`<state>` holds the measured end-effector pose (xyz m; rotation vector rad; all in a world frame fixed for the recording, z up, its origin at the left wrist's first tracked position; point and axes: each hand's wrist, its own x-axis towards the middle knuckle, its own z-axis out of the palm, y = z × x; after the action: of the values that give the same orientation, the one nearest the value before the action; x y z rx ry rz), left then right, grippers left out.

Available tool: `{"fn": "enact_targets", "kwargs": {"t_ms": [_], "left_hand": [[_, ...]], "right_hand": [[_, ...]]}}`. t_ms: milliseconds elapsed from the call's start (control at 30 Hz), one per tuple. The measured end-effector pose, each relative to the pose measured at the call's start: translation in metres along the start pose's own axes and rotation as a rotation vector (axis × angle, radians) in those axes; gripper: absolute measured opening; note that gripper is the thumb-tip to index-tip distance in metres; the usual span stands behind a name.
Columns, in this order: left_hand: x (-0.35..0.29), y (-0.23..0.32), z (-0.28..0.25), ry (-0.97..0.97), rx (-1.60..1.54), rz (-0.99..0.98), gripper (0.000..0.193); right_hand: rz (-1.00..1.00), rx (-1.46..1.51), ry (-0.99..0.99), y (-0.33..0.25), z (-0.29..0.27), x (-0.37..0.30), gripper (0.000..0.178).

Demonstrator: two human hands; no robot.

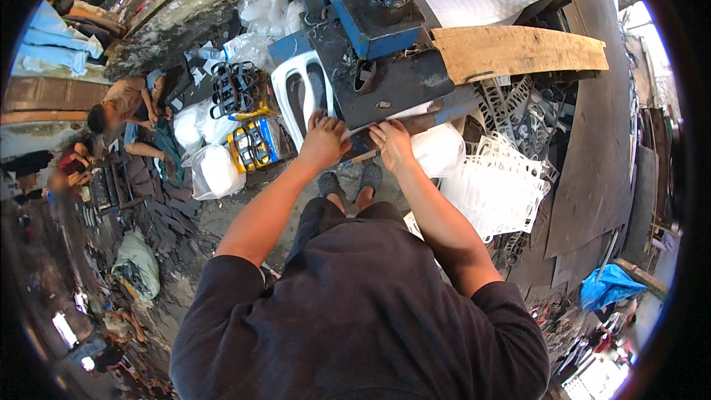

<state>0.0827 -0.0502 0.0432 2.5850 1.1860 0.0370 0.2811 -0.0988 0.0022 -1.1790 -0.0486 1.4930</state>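
White and flat, a piece with long holes (284, 96) lies at the left edge of our dark bench (418, 85). Our left hand (324, 142) curls its fingers by the piece's near end. Our right hand (394, 145) is by the near edge, fingers bent. We cannot tell if either hand holds something. We see a blue machine (392, 42) at the back edge.

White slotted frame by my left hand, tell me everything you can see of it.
The white slotted frame looks like smooth plastic, with rounded corners and long openings showing dark behind. It sits left of the blue machine. The left hand overlaps its near end; contact is unclear.
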Motion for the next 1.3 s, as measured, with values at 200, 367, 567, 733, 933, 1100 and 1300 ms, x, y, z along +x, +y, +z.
{"fn": "enact_targets", "kwargs": {"t_ms": [200, 367, 567, 733, 933, 1100, 1300], "left_hand": [[-0.035, -0.003, -0.017, -0.237, -0.733, -0.393, 0.087], [-0.012, -0.002, -0.017, 0.225, -0.421, -0.463, 0.105], [-0.01, -0.017, -0.026, 0.116, -0.822, -0.628, 0.122], [-0.025, -0.049, -0.007, 0.224, -1.2, -0.711, 0.077], [-0.058, -0.082, -0.038, 0.15, -1.935, -0.671, 0.04], [-0.094, -0.125, -0.051, 0.219, -2.368, -0.589, 0.049], [-0.117, -0.125, -0.058, 0.171, -2.414, -0.596, 0.049]], "right_hand": [[-0.024, 0.04, -0.004, 0.034, 0.019, -0.043, 0.049], [-0.104, -0.066, 0.007, 0.054, 0.049, -0.055, 0.038], [-0.192, -0.261, -0.107, 0.079, 0.056, -0.048, 0.03], [-0.107, -0.076, -0.06, 0.077, 0.076, -0.05, 0.029], [-0.165, 0.19, 0.146, 0.06, 0.065, -0.032, 0.029], [-0.213, 0.221, 0.212, 0.058, 0.071, -0.028, 0.015], [-0.346, 0.266, 0.383, 0.051, 0.06, -0.013, 0.016]]}}
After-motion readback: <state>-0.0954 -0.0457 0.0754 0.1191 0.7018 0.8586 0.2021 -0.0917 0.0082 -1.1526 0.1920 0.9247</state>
